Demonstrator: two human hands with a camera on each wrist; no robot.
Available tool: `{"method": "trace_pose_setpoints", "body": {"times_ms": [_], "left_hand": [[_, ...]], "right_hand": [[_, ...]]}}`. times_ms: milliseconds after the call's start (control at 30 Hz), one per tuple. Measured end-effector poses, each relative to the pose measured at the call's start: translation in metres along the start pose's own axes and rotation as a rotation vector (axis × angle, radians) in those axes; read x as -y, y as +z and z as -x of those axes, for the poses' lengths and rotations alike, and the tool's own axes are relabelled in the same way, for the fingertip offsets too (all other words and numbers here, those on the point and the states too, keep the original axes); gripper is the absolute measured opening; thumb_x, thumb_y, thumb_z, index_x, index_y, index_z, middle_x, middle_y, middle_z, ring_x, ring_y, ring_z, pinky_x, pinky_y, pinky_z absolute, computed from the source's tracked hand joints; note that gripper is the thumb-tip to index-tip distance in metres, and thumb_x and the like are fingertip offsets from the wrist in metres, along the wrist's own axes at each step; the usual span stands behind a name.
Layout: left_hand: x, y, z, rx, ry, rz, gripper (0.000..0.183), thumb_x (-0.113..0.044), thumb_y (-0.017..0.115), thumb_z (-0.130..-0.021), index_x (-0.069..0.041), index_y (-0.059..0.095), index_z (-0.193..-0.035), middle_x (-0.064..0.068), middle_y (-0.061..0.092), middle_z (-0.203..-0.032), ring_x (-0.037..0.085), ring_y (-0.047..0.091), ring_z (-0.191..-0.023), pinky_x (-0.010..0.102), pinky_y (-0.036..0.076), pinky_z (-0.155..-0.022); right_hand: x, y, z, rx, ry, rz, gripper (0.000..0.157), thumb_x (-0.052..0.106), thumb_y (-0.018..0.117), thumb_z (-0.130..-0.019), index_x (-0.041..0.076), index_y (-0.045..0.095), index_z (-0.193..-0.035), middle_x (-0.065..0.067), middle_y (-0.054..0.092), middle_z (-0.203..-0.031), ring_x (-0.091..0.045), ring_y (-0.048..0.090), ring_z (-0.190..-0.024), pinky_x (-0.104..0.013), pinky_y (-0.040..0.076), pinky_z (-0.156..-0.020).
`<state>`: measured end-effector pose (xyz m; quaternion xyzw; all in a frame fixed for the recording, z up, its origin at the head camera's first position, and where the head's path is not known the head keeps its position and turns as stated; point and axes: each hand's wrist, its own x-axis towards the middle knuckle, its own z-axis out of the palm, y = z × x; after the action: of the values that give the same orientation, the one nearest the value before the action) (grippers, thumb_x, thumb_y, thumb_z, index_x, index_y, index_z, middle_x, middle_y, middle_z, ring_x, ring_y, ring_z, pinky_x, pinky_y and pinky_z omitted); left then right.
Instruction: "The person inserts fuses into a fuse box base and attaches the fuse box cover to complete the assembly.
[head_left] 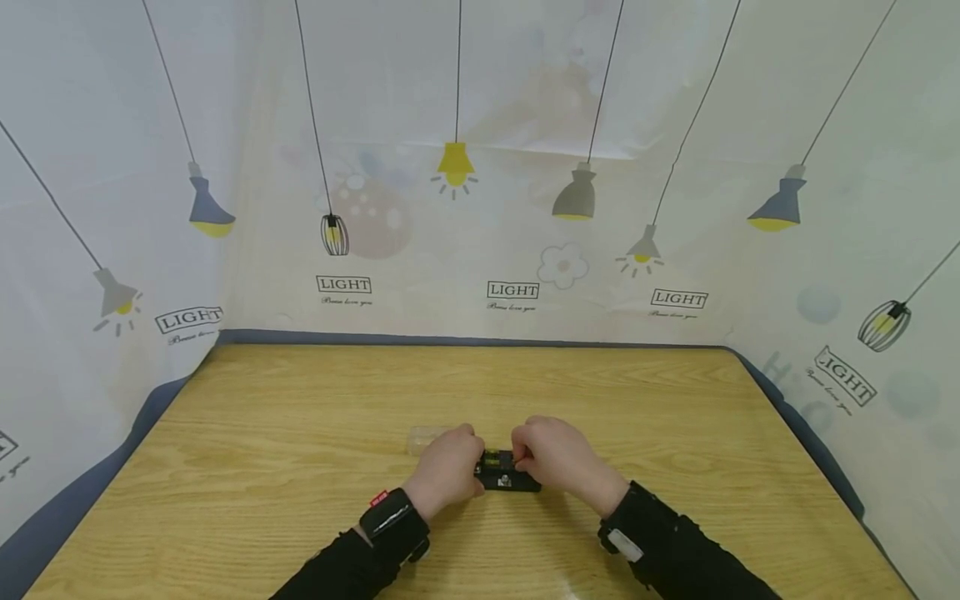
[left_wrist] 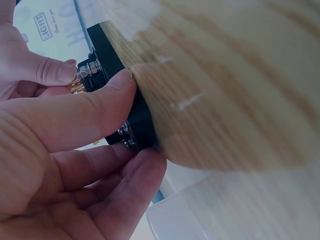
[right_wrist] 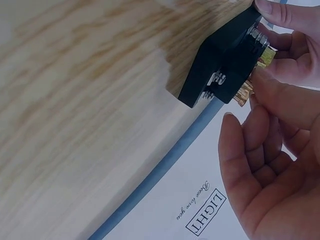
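A small black terminal block with silver screws and brass-coloured metal parts sits on the wooden table. My left hand grips its left end, the thumb on one side and fingers on the other, as the left wrist view shows closely. At the other end, my right hand pinches a brass-coloured part between thumb and index finger. The right hand's remaining fingers are loosely bent. What lies under the fingertips is hidden. Behind the left hand rests a clear plastic cover, partly covered by that hand.
The wooden table runs back to a dark blue border. White sheets printed with lamps and the word LIGHT stand behind and at both sides. Dark sleeves and wrist straps cover the forearms.
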<state>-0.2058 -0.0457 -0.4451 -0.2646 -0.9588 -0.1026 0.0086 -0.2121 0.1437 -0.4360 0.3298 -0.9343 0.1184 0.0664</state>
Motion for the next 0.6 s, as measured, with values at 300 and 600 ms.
{"method": "trace_pose_setpoints", "body": {"times_ms": [300,600], "left_hand": [[0.0007,0.0012,-0.0002,-0.004,0.005,-0.005,0.031,-0.023,0.082,-0.061,-0.009,0.064,-0.081,-0.001,0.048,-0.076,0.009,0.044,-0.062,0.024,0.042,-0.057],[0.0008,0.0022,-0.0004,-0.005,0.0,-0.004,0.031,-0.024,0.082,-0.061,-0.009,0.063,-0.081,-0.001,0.048,-0.076,0.01,0.044,-0.062,0.024,0.042,-0.057]], "right_hand": [[0.0018,-0.0016,-0.0014,0.016,0.017,-0.017,0.018,0.018,0.074,-0.073,0.022,0.057,-0.069,0.01,0.048,-0.068,-0.005,0.044,-0.063,-0.024,0.042,-0.059],[0.0009,-0.0009,-0.0019,0.029,0.034,-0.056,0.018,0.016,0.074,-0.073,0.022,0.057,-0.068,0.011,0.049,-0.067,-0.005,0.045,-0.062,-0.024,0.043,-0.059]]}}
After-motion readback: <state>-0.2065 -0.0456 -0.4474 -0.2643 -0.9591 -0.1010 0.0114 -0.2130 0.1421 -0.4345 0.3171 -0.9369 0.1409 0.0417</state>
